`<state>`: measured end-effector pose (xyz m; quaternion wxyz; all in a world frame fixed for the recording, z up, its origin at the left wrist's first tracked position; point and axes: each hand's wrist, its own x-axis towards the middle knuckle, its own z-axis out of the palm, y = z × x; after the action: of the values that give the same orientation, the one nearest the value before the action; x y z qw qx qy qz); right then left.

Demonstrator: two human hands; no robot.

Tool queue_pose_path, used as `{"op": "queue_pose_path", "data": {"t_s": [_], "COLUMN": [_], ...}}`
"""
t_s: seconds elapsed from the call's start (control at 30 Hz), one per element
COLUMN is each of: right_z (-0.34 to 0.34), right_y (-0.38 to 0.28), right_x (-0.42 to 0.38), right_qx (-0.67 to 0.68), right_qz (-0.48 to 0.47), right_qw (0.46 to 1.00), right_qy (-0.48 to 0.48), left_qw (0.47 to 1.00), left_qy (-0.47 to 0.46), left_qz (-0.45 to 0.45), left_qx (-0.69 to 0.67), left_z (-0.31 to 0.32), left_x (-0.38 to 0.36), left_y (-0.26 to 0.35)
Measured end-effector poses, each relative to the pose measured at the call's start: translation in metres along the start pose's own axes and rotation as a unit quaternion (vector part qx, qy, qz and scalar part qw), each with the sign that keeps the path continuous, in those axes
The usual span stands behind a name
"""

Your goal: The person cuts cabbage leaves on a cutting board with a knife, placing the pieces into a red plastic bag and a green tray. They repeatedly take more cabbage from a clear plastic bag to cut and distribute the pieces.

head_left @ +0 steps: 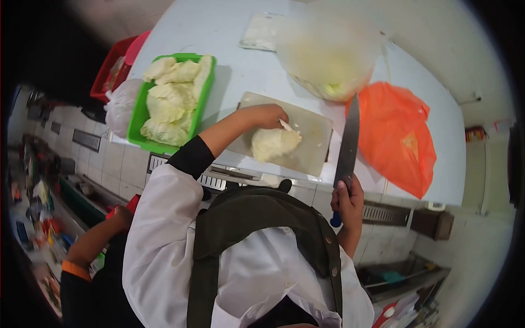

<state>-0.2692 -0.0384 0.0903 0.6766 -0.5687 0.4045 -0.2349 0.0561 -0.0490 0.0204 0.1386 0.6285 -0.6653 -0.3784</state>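
Note:
My right hand (350, 201) is closed round the blue handle of a large kitchen knife (348, 139). Its broad blade points up and away from me, just off the right side of the cutting board (311, 156). On that board lies a pale cabbage piece (273, 144). My left hand (269, 116) reaches over the board with curled fingers, gripping the cabbage at its upper edge by a whitish stub; the fingertips are partly hidden. Left of the board, a green basket (206, 90) holds several pale cabbage leaves (169, 104).
A cloudy plastic bag (328, 49) with pale green contents stands behind the board. An orange plastic bag (391, 136) lies right of the knife. A white packet (262, 31) rests farther back. Beyond the green basket are a filled bag (123, 109) and a red crate (101, 82). Another person's arm (95, 240) shows lower left.

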Motion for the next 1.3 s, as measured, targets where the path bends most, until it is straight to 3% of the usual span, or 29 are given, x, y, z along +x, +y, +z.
{"op": "queue_pose_path", "data": {"t_s": [0.07,0.1,0.2,0.3,0.43,0.67,0.93,1.03,1.3], "right_z": [-0.004,-0.004,-0.007,0.000,0.007,0.032,0.030,0.028,0.030], "right_y": [0.009,0.011,0.020,0.023,0.046,0.061,0.070,0.068,0.065], "right_x": [-0.007,-0.010,-0.017,-0.015,-0.001,0.010,-0.003,-0.007,-0.010], "right_qx": [0.012,0.026,0.012,-0.024,-0.238,-0.410,-0.416,-0.412,-0.419], "right_qz": [0.038,0.055,0.069,0.096,0.034,0.031,0.041,0.040,0.026], "right_qw": [0.999,0.998,0.997,0.995,0.968,0.907,0.903,0.906,0.903], "right_qy": [0.023,0.025,0.013,0.000,-0.068,-0.089,-0.098,-0.094,-0.088], "left_qw": [0.999,0.990,0.966,0.965,0.943,0.941,0.929,0.917,0.909], "left_qy": [0.017,0.110,0.247,0.223,0.303,0.315,0.330,0.380,0.405], "left_qz": [0.024,0.025,0.015,-0.082,-0.020,-0.062,-0.128,-0.083,-0.029], "left_qx": [0.036,0.081,0.069,0.109,0.135,0.105,0.109,0.083,0.096], "left_z": [0.015,0.020,0.010,0.032,0.057,0.083,0.091,0.097,0.098], "left_x": [0.016,0.006,-0.031,-0.053,-0.058,-0.063,-0.072,-0.072,-0.065], "left_y": [-0.017,-0.012,0.010,0.013,0.023,0.028,0.025,0.025,0.029]}}
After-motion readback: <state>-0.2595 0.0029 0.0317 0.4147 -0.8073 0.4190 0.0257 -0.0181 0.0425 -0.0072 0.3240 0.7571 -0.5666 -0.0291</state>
